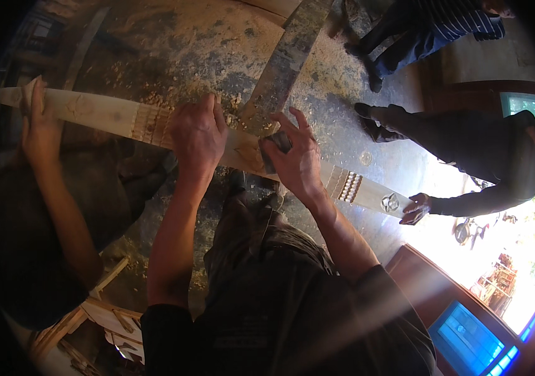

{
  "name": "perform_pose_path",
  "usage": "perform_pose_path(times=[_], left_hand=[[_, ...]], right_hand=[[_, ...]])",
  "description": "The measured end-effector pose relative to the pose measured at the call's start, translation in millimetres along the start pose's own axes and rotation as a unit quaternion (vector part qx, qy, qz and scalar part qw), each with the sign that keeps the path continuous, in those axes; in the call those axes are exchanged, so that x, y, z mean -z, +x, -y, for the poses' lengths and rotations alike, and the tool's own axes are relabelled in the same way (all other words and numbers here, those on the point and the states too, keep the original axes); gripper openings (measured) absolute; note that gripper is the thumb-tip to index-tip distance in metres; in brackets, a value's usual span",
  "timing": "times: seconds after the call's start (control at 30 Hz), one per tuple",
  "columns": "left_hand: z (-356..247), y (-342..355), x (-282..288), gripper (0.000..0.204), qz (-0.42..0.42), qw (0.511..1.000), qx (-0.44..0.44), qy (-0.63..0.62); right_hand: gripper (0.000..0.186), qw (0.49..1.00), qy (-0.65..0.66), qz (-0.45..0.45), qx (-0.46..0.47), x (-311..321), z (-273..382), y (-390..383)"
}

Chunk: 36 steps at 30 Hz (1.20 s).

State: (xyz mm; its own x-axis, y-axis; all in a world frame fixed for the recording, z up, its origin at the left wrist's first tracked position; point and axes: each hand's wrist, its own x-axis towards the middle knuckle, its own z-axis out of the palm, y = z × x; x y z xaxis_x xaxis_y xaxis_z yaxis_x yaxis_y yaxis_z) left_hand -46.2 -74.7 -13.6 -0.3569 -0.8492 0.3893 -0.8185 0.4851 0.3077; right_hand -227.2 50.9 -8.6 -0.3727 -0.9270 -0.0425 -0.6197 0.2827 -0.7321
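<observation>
A long pale wooden board (pixel 91 114) with carved bands and a star-like cutout runs across the view. My left hand (pixel 195 135) is closed on the board left of its middle, fingers curled at the far edge. To its right, my right hand (pixel 294 160) grips a small dark block (pixel 275 153) against the board's face, index and middle fingers raised and curved. A co-worker's hand (pixel 37 122) holds the board's left end; another co-worker's hand (pixel 418 207) holds its right end.
A dark-stained floor (pixel 330 88) has scattered shavings and a long grimy plank (pixel 286 47) beyond the board. Another person's legs (pixel 393 44) stand at upper right. Wooden offcuts (pixel 114 319) lie at lower left. A wooden door with blue glass (pixel 465 332) and a bright opening are at right.
</observation>
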Motion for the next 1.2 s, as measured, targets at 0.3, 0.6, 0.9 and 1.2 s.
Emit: perform_pose_path(times=[0.3, 0.6, 0.9, 1.2], left_hand=[[-3, 1, 2, 0.015, -0.005, 1.0, -0.007, 0.012], [-3, 3, 2, 0.015, -0.016, 1.0, -0.015, 0.005], [-3, 2, 3, 0.016, -0.007, 1.0, -0.015, 0.003], [-2, 4, 4, 0.014, -0.018, 0.999, -0.024, -0.02]], right_hand=[[0.063, 0.999, 0.017, 0.033, -0.025, 6, 1, 5], [0.063, 0.999, -0.011, 0.035, 0.025, 3, 0, 3], [0.065, 0.992, 0.046, 0.114, -0.004, 19, 2, 8], [0.061, 0.989, 0.005, 0.13, 0.07, 18, 8, 13]])
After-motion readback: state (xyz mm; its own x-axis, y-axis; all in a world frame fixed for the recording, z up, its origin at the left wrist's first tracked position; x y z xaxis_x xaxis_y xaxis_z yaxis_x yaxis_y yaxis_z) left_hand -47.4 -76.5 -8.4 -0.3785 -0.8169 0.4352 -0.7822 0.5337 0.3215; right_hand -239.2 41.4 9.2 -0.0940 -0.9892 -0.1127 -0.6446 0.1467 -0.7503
